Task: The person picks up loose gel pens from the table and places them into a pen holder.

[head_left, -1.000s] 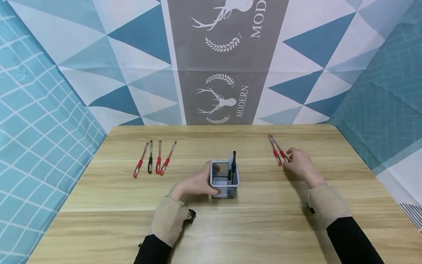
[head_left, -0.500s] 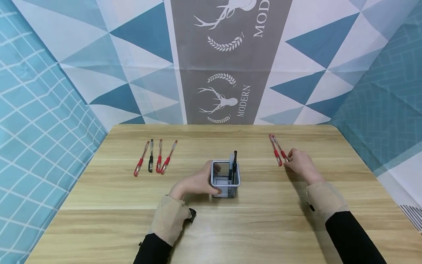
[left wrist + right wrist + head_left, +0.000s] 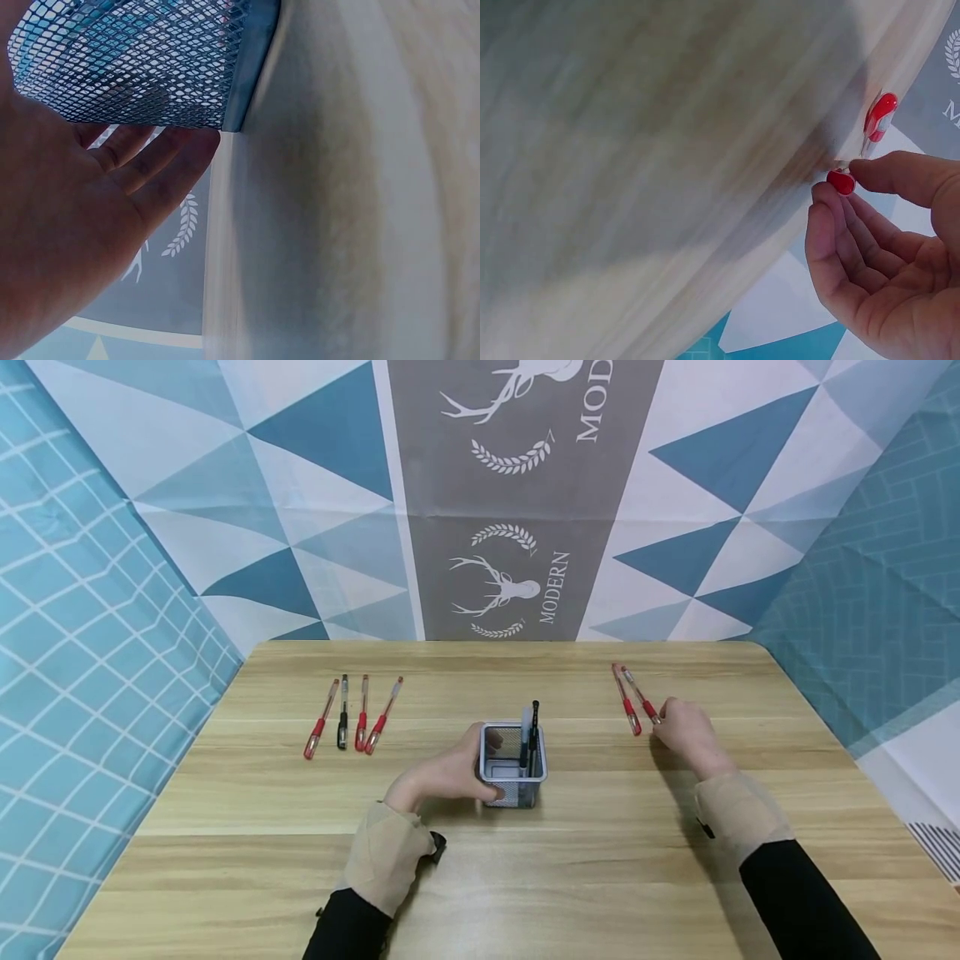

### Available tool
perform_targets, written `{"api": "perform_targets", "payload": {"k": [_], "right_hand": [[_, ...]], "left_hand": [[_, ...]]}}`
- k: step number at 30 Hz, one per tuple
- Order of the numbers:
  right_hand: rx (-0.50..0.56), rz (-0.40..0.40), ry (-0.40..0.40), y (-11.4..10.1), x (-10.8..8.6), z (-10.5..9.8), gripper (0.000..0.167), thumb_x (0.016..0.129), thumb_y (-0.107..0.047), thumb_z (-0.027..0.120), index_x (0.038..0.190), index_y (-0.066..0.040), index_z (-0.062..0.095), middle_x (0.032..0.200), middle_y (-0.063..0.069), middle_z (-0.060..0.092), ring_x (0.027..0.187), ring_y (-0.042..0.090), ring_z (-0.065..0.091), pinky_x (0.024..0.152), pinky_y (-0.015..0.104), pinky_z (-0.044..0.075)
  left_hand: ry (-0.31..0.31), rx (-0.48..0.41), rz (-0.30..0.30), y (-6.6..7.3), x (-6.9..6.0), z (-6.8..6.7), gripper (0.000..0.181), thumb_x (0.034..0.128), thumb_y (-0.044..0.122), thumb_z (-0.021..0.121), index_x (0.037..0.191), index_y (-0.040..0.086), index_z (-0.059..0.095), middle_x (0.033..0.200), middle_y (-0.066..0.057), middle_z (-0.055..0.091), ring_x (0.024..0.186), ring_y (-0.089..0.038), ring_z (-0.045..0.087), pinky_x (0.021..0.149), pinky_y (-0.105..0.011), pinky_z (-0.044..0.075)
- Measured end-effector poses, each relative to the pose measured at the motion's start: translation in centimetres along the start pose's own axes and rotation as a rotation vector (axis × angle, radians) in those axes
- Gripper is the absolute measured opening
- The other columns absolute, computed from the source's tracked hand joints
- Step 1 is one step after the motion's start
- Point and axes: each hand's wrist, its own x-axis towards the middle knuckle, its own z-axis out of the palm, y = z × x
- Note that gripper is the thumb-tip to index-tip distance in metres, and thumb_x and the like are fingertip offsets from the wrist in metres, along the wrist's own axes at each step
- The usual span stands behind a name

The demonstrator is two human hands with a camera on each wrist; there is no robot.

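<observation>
My left hand [image 3: 450, 770] grips the left side of a silver wire-mesh pen holder [image 3: 512, 793], fingers behind it and thumb in front. Mesh and the curled fingers fill the upper left of the left wrist view. Two pens, one with a black top, stand in the holder's right part. Over on the right, my right hand [image 3: 688, 735] pinches the near end of a red gel pen [image 3: 641, 697] between thumb and fingertips. In the right wrist view its red cap end [image 3: 841, 182] shows between them. The pen lies along the table beside a second red pen [image 3: 626, 700].
On the left of the wooden table [image 3: 247, 860] lie a red pen [image 3: 321, 720], a black pen [image 3: 342, 714] and two more red pens, roughly side by side. A patterned cloth [image 3: 315, 493] hangs behind the table's far edge.
My right hand has shifted slightly to the right, and the near end of the pinched red pen has moved with it, away from the other red pen. The left hand stays on the holder.
</observation>
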Motion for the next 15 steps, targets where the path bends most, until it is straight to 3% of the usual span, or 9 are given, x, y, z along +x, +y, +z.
{"api": "perform_targets", "payload": {"k": [15], "right_hand": [[0.026,0.039,0.129,-0.27,-0.61,-0.34,0.021,0.08,-0.008,0.049,0.088,0.01,0.058,0.079,0.021,0.058,0.062,0.026,0.05,0.048,0.03,0.04]], "left_hand": [[-0.007,-0.005,-0.014,0.13,-0.06,0.01,0.076,0.0633,0.01,0.075,0.125,0.007,0.03,0.124,-0.011,0.041,0.107,-0.024,0.048,0.096,-0.034,0.038]]}}
